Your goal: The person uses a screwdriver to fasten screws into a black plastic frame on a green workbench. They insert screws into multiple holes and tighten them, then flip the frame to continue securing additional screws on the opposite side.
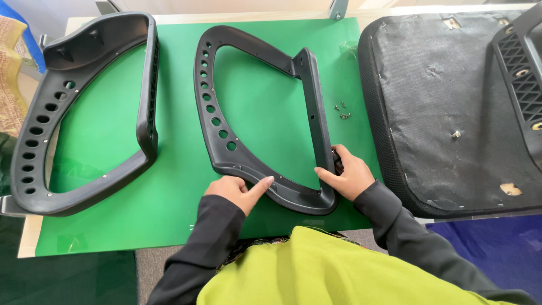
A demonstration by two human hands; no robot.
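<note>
A black plastic chair armrest frame (217, 121) with a row of round holes lies on the green mat (265, 107) in the middle. My left hand (237, 189) rests on its near edge, index finger stretched along the plastic. My right hand (349, 172) grips the frame's near right corner; something small and dark sits under its fingers, too hidden to name. A second, matching armrest frame (39, 124) lies to the left, untouched.
A black upturned chair seat (446, 96) fills the right side, with a ribbed bracket (522, 73) on it. Several small screws (342, 110) lie on the mat between the frame and the seat. The table's front edge runs just before my body.
</note>
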